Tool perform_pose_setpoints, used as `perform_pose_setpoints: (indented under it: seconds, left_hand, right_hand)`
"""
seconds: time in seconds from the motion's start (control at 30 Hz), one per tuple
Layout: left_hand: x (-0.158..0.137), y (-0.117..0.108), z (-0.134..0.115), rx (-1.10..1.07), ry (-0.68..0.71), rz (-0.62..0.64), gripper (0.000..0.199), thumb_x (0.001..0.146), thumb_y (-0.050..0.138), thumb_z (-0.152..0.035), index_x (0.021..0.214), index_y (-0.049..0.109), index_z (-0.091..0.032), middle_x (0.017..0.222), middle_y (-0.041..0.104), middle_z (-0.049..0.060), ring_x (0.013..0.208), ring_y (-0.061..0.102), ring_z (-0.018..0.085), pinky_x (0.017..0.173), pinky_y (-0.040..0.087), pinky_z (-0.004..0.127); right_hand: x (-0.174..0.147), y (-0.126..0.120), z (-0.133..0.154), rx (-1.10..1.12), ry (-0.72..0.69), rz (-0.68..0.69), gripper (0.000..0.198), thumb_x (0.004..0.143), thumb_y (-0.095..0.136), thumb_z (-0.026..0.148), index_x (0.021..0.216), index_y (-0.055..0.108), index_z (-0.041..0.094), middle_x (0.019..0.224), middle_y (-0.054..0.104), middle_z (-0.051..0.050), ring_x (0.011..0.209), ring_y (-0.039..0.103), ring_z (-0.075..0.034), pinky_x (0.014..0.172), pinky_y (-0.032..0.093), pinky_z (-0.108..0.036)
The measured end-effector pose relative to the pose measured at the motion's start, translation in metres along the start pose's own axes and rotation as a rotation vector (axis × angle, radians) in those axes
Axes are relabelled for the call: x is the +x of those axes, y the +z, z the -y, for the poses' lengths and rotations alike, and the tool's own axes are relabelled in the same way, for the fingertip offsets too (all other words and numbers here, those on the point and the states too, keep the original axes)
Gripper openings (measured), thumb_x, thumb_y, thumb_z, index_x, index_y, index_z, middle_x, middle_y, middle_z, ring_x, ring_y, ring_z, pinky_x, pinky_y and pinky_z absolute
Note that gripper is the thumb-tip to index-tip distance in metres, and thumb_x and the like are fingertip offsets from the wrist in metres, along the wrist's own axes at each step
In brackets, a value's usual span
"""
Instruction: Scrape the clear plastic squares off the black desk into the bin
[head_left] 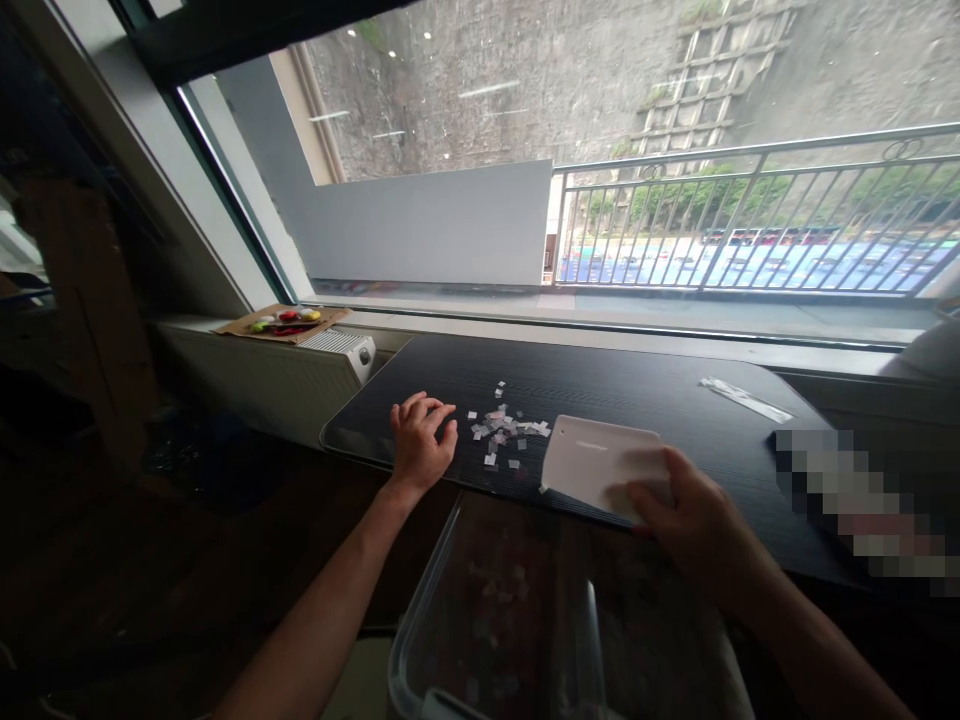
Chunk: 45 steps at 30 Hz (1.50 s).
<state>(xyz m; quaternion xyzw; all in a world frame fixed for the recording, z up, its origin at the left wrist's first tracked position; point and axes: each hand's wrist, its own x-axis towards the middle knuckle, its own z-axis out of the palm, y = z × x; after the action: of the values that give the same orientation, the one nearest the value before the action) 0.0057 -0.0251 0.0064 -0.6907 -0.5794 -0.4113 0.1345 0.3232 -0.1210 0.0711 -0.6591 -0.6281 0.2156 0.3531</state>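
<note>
Dark tabletop (622,385) with matt wood grain, smooth white plastic-looking tray (596,460) with a soft sheen, thin scraps (501,428) like paper and clear film, glossy transparent plastic bin (421,608), matt cardboard sheet (234,328), metal railing (761,163), rough stony wall (510,110).

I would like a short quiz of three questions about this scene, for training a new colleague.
1. Who holds the white object?
A) the left hand
B) the right hand
C) both hands

2. True or false: small pieces lie scattered on the dark table, between the left hand and the white object.

3. Fill in: below the table's near edge is a see-through ____.

Key: 1. B; 2. true; 3. container.
</note>
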Motion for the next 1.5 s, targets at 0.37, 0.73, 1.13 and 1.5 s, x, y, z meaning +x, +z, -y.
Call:
perform_pose_setpoints:
  seconds: [0.37, 0.73, 1.13, 1.5]
  left_hand:
    - [-0.002, 0.005, 0.003, -0.030, -0.036, -0.002, 0.022, 0.085, 0.056, -0.029, 0.095, 0.075, -0.024, 0.100, 0.071, 0.008, 0.117, 0.058, 0.032, 0.107, 0.038, 0.052]
    - [-0.002, 0.003, 0.001, -0.017, -0.023, 0.028, 0.022, 0.085, 0.056, -0.030, 0.095, 0.075, -0.026, 0.100, 0.071, 0.008, 0.118, 0.057, 0.032, 0.107, 0.036, 0.053]
    - [-0.003, 0.004, 0.002, 0.008, -0.002, 0.031, 0.023, 0.086, 0.055, -0.032, 0.095, 0.074, -0.024, 0.101, 0.072, 0.009, 0.118, 0.058, 0.032, 0.107, 0.036, 0.052]
    - [-0.003, 0.006, 0.005, 0.004, 0.008, 0.026, 0.022, 0.085, 0.056, -0.032, 0.094, 0.075, -0.026, 0.100, 0.072, 0.008, 0.117, 0.058, 0.033, 0.107, 0.036, 0.054]
  right_hand:
    - [-0.004, -0.020, -0.022, 0.209, 0.037, -0.095, 0.027, 0.080, 0.060, 0.040, 0.100, 0.060, 0.022, 0.085, 0.076, -0.006, 0.068, 0.074, -0.023, 0.053, 0.062, -0.032]
    - [-0.014, -0.055, -0.046, 0.111, 0.073, -0.179, 0.026, 0.077, 0.063, 0.044, 0.095, 0.061, 0.025, 0.087, 0.076, -0.006, 0.072, 0.074, -0.026, 0.060, 0.061, -0.036]
    - [-0.012, -0.054, -0.048, 0.120, 0.090, -0.147, 0.022, 0.076, 0.065, 0.041, 0.091, 0.063, 0.026, 0.080, 0.074, -0.003, 0.067, 0.072, -0.024, 0.054, 0.060, -0.033]
    - [-0.005, -0.060, -0.068, 0.285, 0.112, -0.124, 0.023, 0.073, 0.071, 0.041, 0.090, 0.065, 0.027, 0.083, 0.080, -0.002, 0.082, 0.077, -0.029, 0.074, 0.063, -0.040]
